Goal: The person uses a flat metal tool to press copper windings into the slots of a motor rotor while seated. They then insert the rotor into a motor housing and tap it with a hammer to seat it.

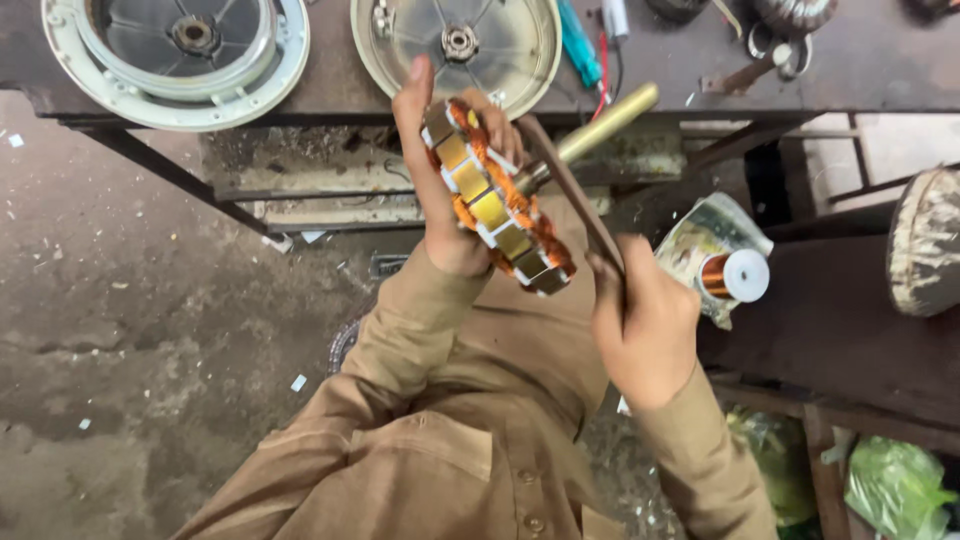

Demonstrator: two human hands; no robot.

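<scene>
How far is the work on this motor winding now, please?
Done: copper coils already sit around the stator, and two fan covers lie opened on the bench. In hand: the left hand grips the stator while the right hand presses a flat stick against it. Left: the covers are not refitted; a wire spool waits.

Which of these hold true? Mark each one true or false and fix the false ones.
1. The left hand holds a wound motor stator edge-on. True.
2. The right hand is empty. False: its grip is closed on a flat dark strip that reaches up to the stator.
3. A spool of copper wire lies to the right of the right hand. True.
4. The two round fan covers lie on the floor. False: they rest on the dark workbench at the top.
5. The stator's windings are blue. False: they are orange copper.
</scene>
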